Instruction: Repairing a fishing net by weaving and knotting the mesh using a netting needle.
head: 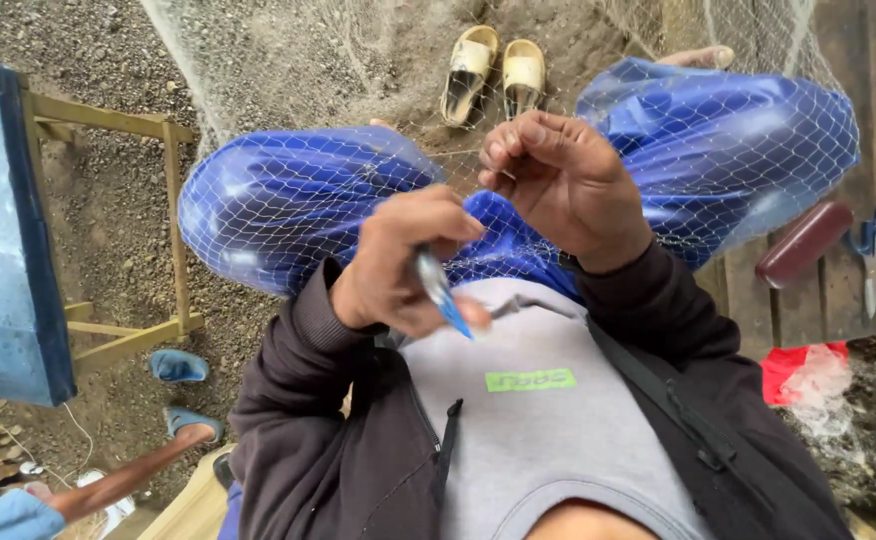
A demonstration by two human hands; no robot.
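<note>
Net (288, 210) is draped over your blue-trousered knees, likely to keep the mesh taut, and runs forward past both grips. Your right hand (563, 180), wrist bent, fingers curled, pinches a strand of mesh just above the lap. Your left hand (398, 265) is fisted tight round the blue needle (443, 295), tip angled down toward your chest.

We hold both forearms raised over our lap. Our left hand (403, 265) is closed in a fist, knuckles up. Our right hand (558, 180) is bent at the wrist, fingertips (498, 150) pinched together.
</note>
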